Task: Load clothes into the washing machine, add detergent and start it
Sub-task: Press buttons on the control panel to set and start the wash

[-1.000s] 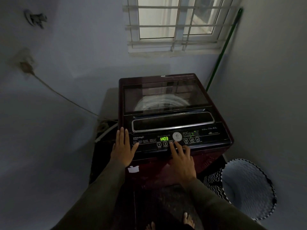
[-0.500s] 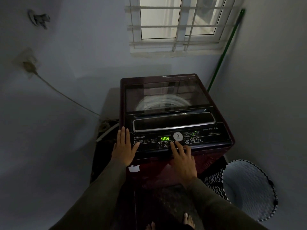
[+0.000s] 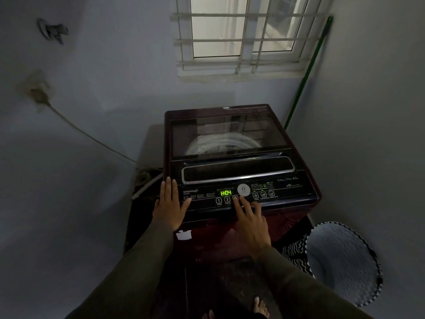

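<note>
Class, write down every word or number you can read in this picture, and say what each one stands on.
"H:04": green display on the washing machine control panel.
"WhiteMagic": logo at the panel's left end.
"6": round white dial.
"1": first button below the display.
"2": second button beside it.
"6.5": mark at the panel's right end.
Too small or blurred: program list, button captions, drum lettering.

Left: bare left hand [image 3: 171,204] flat, fingers straight together, thumb apart.
Right: bare right hand [image 3: 251,223] palm down, forefinger stretched ahead of other fingers.
</note>
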`<control>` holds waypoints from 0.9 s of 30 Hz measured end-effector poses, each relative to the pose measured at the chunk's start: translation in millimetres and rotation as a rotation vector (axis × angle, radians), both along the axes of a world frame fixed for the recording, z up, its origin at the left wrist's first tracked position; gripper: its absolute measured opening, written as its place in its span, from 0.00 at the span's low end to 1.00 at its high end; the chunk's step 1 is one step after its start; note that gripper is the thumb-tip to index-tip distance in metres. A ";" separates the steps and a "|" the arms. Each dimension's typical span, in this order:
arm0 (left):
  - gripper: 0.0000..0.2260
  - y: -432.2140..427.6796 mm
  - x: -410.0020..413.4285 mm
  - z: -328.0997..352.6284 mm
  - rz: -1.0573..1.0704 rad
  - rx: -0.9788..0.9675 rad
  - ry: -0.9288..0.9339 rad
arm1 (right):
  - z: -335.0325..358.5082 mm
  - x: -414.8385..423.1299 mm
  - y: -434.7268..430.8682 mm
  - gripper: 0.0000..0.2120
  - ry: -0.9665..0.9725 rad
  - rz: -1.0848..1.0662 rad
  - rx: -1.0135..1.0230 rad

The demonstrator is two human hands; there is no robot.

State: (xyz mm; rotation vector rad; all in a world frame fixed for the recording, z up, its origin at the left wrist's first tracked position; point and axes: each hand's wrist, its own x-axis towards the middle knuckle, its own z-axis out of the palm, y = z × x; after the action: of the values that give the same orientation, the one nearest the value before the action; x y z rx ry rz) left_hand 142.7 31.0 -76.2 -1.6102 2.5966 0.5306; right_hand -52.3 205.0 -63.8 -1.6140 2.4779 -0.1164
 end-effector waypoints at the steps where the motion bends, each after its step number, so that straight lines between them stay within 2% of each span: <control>1: 0.37 0.5 -0.1 0.1 0.003 -0.001 -0.002 | 1.8 -0.8 0.8 0.45 -0.014 0.021 0.001; 6: 0.35 9.5 -4.9 6.4 0.031 -0.025 -0.010 | 10.5 -2.0 2.3 0.39 -0.043 0.000 -0.081; 12: 0.33 36.2 -5.7 5.5 -0.008 -0.150 0.010 | 2.3 -4.0 5.1 0.37 0.043 0.023 -0.102; 15: 0.36 42.8 -5.9 1.8 -0.022 -0.178 -0.014 | 0.4 -2.5 4.4 0.36 0.057 0.030 -0.120; 19: 0.46 50.6 -10.1 0.9 -0.036 -0.211 -0.002 | 5.2 -3.3 1.2 0.35 0.056 0.049 -0.125; 27: 0.35 69.6 -28.7 6.4 -0.101 -0.334 0.049 | 1.2 -16.1 -6.9 0.37 0.078 0.075 -0.112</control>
State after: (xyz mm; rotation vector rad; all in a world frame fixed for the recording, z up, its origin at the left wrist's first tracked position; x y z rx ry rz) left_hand 114.0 100.6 -69.8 -1.5488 2.9089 0.1356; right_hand -68.4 198.1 -62.6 -1.7864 2.5057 -0.1888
